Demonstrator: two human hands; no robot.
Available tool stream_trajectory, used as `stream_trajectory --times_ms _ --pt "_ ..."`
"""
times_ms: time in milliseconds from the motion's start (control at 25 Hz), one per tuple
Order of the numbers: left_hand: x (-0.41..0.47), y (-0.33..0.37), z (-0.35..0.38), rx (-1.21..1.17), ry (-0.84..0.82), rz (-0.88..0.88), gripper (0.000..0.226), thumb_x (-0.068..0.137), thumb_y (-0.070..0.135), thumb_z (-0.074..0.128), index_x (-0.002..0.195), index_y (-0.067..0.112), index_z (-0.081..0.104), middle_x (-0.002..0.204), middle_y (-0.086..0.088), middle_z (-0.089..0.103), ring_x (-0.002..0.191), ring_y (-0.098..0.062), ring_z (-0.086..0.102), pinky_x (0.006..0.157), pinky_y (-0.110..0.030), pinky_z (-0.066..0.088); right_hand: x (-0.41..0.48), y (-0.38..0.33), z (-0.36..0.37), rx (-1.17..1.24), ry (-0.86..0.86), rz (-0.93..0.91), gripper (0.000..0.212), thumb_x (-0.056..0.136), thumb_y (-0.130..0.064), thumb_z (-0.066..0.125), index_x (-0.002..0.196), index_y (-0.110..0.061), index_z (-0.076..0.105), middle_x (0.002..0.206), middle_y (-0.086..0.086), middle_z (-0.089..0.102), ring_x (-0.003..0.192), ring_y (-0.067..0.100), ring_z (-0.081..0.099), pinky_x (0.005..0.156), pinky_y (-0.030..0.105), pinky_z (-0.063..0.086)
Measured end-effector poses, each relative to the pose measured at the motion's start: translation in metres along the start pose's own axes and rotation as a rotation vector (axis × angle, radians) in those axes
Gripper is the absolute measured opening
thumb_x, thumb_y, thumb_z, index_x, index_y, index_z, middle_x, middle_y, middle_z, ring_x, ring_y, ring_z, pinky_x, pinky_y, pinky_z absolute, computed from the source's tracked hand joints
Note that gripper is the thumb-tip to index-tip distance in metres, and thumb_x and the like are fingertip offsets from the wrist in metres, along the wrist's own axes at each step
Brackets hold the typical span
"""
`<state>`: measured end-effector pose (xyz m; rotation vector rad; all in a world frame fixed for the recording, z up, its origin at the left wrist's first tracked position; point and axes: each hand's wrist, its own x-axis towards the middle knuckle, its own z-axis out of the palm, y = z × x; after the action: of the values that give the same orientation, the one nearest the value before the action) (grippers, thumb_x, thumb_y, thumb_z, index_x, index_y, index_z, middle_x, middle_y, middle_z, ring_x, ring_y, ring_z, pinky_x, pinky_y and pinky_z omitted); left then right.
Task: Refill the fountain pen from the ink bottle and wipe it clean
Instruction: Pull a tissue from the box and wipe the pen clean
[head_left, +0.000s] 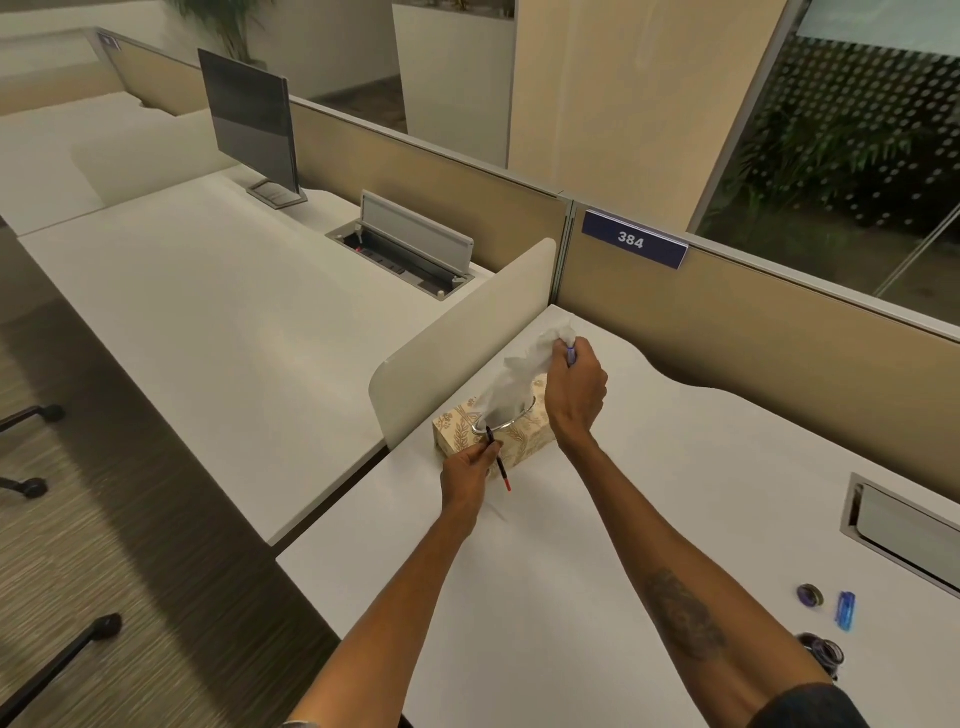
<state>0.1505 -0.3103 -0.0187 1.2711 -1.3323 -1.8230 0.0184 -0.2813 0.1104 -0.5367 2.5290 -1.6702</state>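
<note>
right hand (576, 387) pinched on tissue (511, 387), drawing it up from tissue box (462, 428). left hand (467, 473) closed round fountain pen (497, 460), pressing box down. ink bottle (823, 653) open, well apart by desk (649, 493) edge. pull straight up, keep box pinned, nib clear of sheet.

Both forearms bare. Dark tattoo (685, 616) on right forearm, dark sleeve edge (810, 706) at right elbow; left bare throughout.
</note>
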Motion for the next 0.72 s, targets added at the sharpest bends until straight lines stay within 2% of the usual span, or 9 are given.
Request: stream_trajectory --times_ms 160,280,360,520,720 --pt "-0.004 0.002 0.001 0.051 -0.006 0.019 0.031 0.091 0.025 0.071 0.12 0.016 0.072 0.124 0.0 0.069 0.116 -0.018 0.064 0.098 -0.034 0.055 0.009 -0.006 -0.019 0.086 0.047 0.004 0.021 0.1 -0.033 0.049 0.094 -0.014 0.057 0.084 -0.003 0.06 0.07 0.01 0.057 0.07 0.022 0.049" --pt "-0.013 0.01 0.007 0.114 -0.002 0.065 0.033 0.093 0.026 0.068 0.124 0.015 0.07 0.125 0.002 0.065 0.114 -0.015 0.061 0.078 -0.012 0.053 0.012 -0.003 -0.036 0.145 0.072 0.033 0.017 0.101 -0.027 0.049 0.097 -0.012 0.056 0.087 -0.001 0.06 0.07 0.009 0.056 0.072 0.024 0.051" --pt "-0.021 0.015 0.014 0.135 0.001 0.114 0.032 0.095 0.025 0.066 0.124 0.014 0.069 0.121 0.002 0.064 0.112 -0.013 0.058 0.07 -0.007 0.048 0.013 0.002 -0.049 0.156 0.079 0.045 0.014 0.101 -0.024 0.047 0.098 -0.011 0.053 0.086 -0.001 0.058 0.07 0.009 0.055 0.072 0.026 0.051" --pt "-0.037 0.029 0.033 0.072 -0.034 0.17 0.034 0.093 0.03 0.068 0.124 0.015 0.071 0.114 0.007 0.072 0.115 -0.013 0.063 0.089 -0.017 0.045 0.013 0.013 -0.083 0.161 0.049 0.011 0.021 0.103 -0.024 0.043 0.108 -0.005 0.052 0.091 0.002 0.058 0.072 0.007 0.052 0.069 0.026 0.043" --pt "-0.074 0.062 0.07 -0.005 -0.194 0.264 0.037 0.091 0.028 0.07 0.127 0.02 0.069 0.125 0.008 0.07 0.115 0.001 0.061 0.083 0.0 0.044 0.01 0.024 -0.134 0.223 -0.051 0.014 0.027 0.104 -0.023 0.042 0.124 -0.009 0.052 0.106 0.002 0.059 0.092 0.015 0.056 0.072 0.02 0.044"
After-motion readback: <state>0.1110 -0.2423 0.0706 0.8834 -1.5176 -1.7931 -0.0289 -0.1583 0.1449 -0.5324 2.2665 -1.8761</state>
